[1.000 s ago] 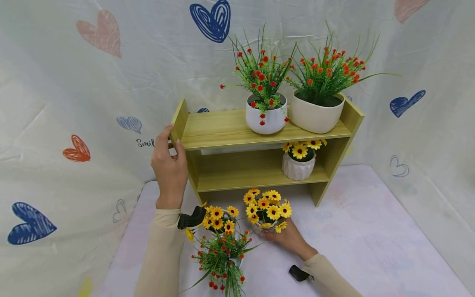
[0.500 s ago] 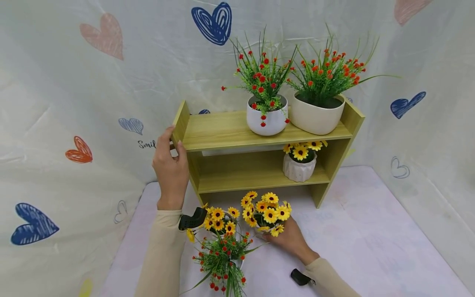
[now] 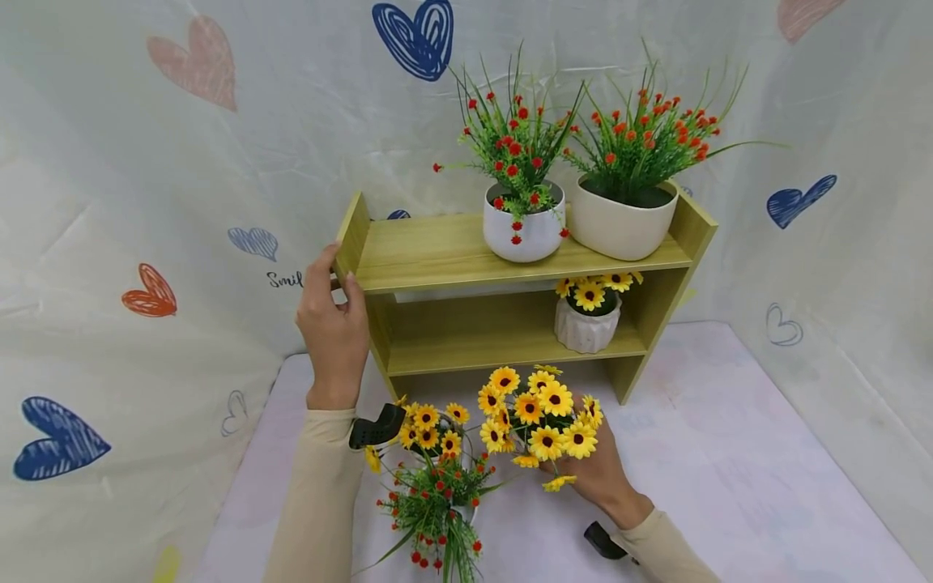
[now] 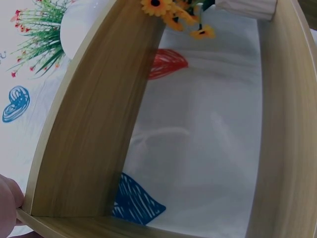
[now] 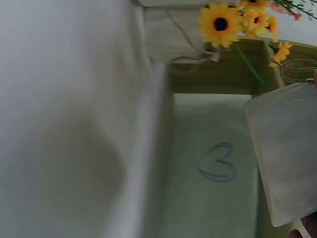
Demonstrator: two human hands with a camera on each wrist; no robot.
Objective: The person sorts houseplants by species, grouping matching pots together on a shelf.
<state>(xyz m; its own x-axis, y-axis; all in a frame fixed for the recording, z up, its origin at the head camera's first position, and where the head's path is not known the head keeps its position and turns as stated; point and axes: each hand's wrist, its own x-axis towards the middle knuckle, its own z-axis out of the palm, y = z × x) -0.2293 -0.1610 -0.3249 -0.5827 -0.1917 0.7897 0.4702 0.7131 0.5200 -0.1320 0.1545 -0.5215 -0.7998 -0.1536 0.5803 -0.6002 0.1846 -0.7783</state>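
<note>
My left hand (image 3: 334,324) grips the left side panel of a two-tier wooden shelf (image 3: 423,243); in the left wrist view its fingertips show at the panel's corner. In front of the shelf, my right hand (image 3: 601,470) holds a potted bunch of yellow sunflowers (image 3: 543,417), whose blooms hide most of the pot from above. The right wrist view shows its pale pot (image 5: 285,153) with fingers at the right edge. Just left of it stand another sunflower pot (image 3: 430,429) and a red-flowered plant (image 3: 440,502), both on the table.
On the top shelf, a round white pot (image 3: 523,231) and a wider cream pot (image 3: 623,223) hold red-flowered plants at the right. A small sunflower pot (image 3: 586,324) stands on the lower tier's right end. A heart-print curtain (image 3: 197,178) hangs behind the purplish-white table (image 3: 729,453).
My right hand has moved up toward the camera and a little to the right with the sunflower pot, whose blooms look larger. The left hand keeps its place on the shelf.
</note>
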